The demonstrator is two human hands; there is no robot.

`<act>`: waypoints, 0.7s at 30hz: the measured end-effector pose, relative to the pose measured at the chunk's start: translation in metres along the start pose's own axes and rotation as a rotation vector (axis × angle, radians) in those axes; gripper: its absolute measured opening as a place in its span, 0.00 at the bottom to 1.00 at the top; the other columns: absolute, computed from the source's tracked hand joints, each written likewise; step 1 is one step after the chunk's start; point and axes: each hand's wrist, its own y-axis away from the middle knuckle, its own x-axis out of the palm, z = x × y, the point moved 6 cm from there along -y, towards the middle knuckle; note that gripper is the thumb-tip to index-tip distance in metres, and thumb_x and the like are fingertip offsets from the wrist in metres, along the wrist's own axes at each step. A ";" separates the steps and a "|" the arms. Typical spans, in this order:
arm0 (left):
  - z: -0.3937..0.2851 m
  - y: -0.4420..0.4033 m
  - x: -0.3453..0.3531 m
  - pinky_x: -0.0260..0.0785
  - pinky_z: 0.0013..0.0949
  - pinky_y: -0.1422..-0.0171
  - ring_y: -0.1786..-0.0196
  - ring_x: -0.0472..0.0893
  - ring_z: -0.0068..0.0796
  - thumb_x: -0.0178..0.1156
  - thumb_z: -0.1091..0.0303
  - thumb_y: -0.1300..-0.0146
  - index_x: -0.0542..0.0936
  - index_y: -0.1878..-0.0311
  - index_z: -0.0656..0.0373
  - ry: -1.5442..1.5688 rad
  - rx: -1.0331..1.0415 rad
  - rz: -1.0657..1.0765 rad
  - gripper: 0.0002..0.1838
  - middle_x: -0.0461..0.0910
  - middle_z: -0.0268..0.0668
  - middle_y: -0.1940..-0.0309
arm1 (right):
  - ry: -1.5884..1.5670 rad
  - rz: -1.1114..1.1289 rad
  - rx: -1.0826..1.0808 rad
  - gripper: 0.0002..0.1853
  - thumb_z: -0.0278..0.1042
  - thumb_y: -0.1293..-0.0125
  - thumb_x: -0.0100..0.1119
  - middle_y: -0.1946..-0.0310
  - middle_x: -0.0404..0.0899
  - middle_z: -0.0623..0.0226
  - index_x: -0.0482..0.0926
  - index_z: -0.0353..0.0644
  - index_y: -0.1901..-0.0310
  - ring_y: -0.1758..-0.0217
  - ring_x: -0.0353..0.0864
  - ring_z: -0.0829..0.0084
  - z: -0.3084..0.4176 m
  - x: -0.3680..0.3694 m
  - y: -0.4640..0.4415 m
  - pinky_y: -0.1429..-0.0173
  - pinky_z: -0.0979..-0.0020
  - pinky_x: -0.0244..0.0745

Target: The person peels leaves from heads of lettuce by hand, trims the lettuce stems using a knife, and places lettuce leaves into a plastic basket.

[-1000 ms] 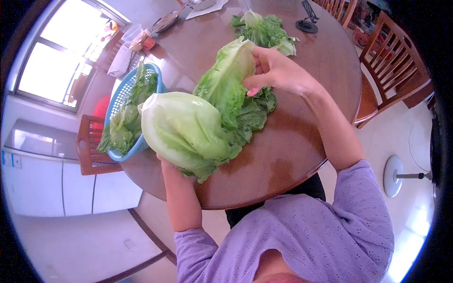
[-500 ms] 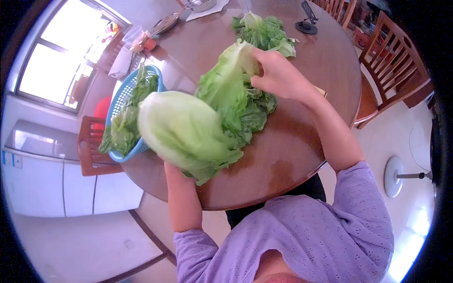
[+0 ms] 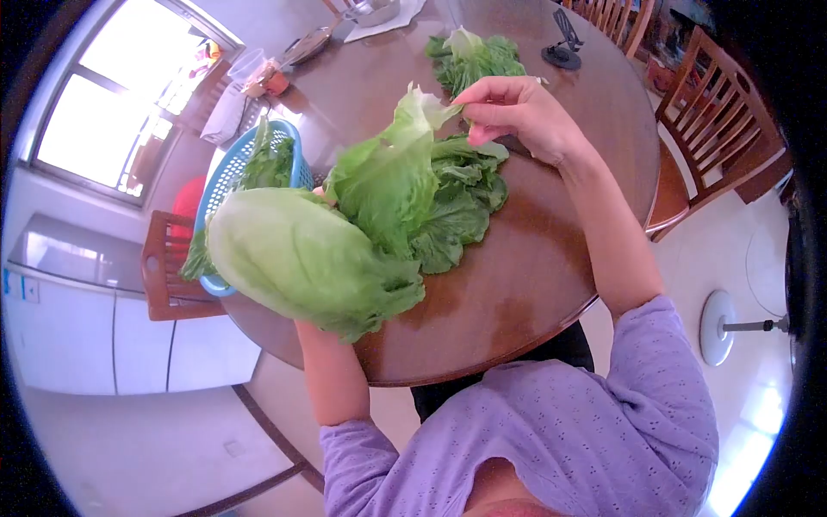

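Observation:
A large pale green head of lettuce [image 3: 289, 250] is tilted above the table's near left side. My left hand [image 3: 322, 195] holds it from beneath and behind; only a bit of the fingers shows past its upper edge. Between thumb and fingers, my right hand [image 3: 521, 112] pinches the tip of a loose-looking lettuce leaf [image 3: 388, 177]. That leaf stretches down toward the head; where it joins is hidden. Darker green leaves [image 3: 461, 211] lie on the table behind it. Farther back is another pile of lettuce leaves [image 3: 478, 65].
A blue perforated basket [image 3: 301, 164] with leaves in it stands at the left, partly behind the head. The round brown table [image 3: 525, 284] also bears a black stand [image 3: 562, 53], a metal bowl [image 3: 375, 12] and a plastic cup [image 3: 248, 65]. Wooden chairs [image 3: 719, 112] stand around it.
The head of lettuce has moved left and slightly down with my left hand. My right hand has shifted a little right and now grips the leaf at its tip.

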 end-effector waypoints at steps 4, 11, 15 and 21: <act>0.000 0.001 -0.004 0.64 0.36 0.34 0.41 0.73 0.32 0.47 0.58 0.27 0.65 0.35 0.61 0.018 0.021 0.011 0.23 0.73 0.41 0.42 | -0.266 -0.125 -0.047 0.08 0.29 0.33 0.56 0.64 0.79 0.67 0.78 0.36 0.55 0.64 0.82 0.75 -0.005 -0.004 -0.004 0.56 0.72 0.83; -0.001 0.004 -0.010 0.62 0.36 0.32 0.40 0.72 0.32 0.46 0.57 0.27 0.63 0.34 0.61 0.163 0.039 0.011 0.24 0.71 0.40 0.41 | -0.503 -0.248 -0.127 0.09 0.29 0.30 0.52 0.58 0.80 0.61 0.75 0.35 0.53 0.58 0.83 0.67 -0.006 -0.026 -0.006 0.52 0.66 0.83; -0.002 0.005 -0.011 0.56 0.39 0.28 0.34 0.66 0.33 0.45 0.51 0.27 0.60 0.30 0.57 0.129 0.071 0.015 0.28 0.65 0.39 0.34 | -0.436 -0.256 -0.117 0.11 0.32 0.29 0.51 0.53 0.80 0.60 0.74 0.35 0.51 0.54 0.82 0.68 -0.004 -0.027 -0.004 0.50 0.69 0.81; 0.003 0.009 -0.021 0.46 0.44 0.23 0.25 0.53 0.35 0.40 0.44 0.28 0.52 0.26 0.50 -0.150 0.086 0.160 0.33 0.53 0.36 0.26 | 0.419 -0.464 -0.310 0.13 0.27 0.34 0.53 0.54 0.81 0.62 0.78 0.40 0.49 0.54 0.82 0.65 0.003 -0.028 -0.003 0.50 0.68 0.78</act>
